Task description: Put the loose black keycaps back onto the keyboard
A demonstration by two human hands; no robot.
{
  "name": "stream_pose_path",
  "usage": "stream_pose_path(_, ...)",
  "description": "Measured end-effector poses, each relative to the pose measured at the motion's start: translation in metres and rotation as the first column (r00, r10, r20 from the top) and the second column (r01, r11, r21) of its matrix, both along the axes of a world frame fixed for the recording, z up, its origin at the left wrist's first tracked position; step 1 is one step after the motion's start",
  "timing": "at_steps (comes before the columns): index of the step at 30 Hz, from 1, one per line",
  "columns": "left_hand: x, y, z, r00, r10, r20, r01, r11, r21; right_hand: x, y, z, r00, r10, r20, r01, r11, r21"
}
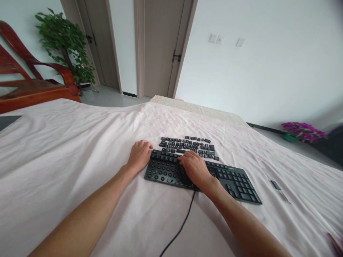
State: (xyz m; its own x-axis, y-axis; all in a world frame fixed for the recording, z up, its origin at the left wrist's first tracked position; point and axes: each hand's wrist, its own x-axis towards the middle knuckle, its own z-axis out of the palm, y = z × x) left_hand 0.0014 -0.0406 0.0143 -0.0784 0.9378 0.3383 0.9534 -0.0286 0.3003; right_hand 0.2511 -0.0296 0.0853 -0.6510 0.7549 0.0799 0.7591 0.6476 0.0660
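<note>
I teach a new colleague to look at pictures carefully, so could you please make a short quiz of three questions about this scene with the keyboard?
1. True or false: the loose keycaps lie beyond the far edge of the keyboard.

2. Where is the right hand?
A: over the number pad
B: over the middle part of the keyboard
C: on the wooden chair

3. The small tool lies to the right of the keyboard. Is its handle dark or light?

Key:
1. True.
2. B: over the middle part of the keyboard.
3. Dark; its other end has thin metal prongs.
</note>
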Motion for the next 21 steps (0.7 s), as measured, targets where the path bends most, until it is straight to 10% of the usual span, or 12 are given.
stream_pose_path(21, -0.001, 0.0, -0.002, 1.0, 0.002, -0.013, -0.002, 1.0, 0.008, 0.002, -0.008, -0.007, 0.996, 0.071, 0.058, -0.074, 0.997, 0.039)
